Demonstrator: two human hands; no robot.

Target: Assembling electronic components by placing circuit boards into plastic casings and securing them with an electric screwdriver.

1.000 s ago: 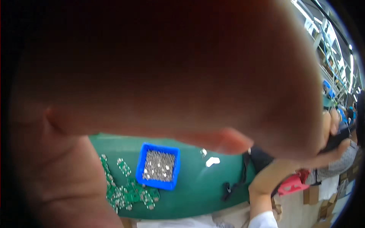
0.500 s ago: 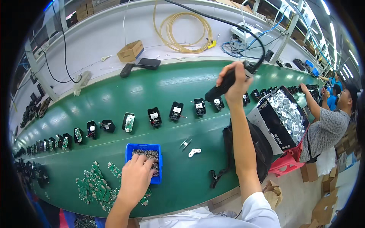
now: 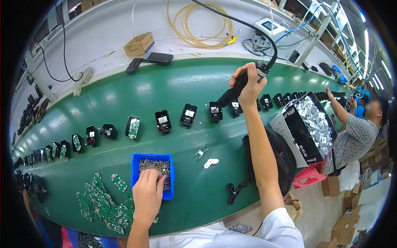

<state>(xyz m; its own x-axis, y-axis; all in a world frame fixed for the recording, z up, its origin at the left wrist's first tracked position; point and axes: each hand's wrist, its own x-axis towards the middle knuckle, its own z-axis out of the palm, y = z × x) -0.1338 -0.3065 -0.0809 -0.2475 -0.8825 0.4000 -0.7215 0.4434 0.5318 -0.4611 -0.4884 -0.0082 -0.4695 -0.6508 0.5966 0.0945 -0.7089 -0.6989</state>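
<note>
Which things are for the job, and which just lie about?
Likely in use:
black corded tool, in the right hand
blue bin of metal parts, left hand at it
black housing nearest the tool

Seemingly lying about:
yellowish coiled hose
cardboard box
black bag

The green desk (image 3: 198, 194) carries a blue bin (image 3: 152, 156). Circuit boards (image 3: 101, 202) lie mostly left of the bin, black housings (image 3: 189, 115) beyond it.
</note>
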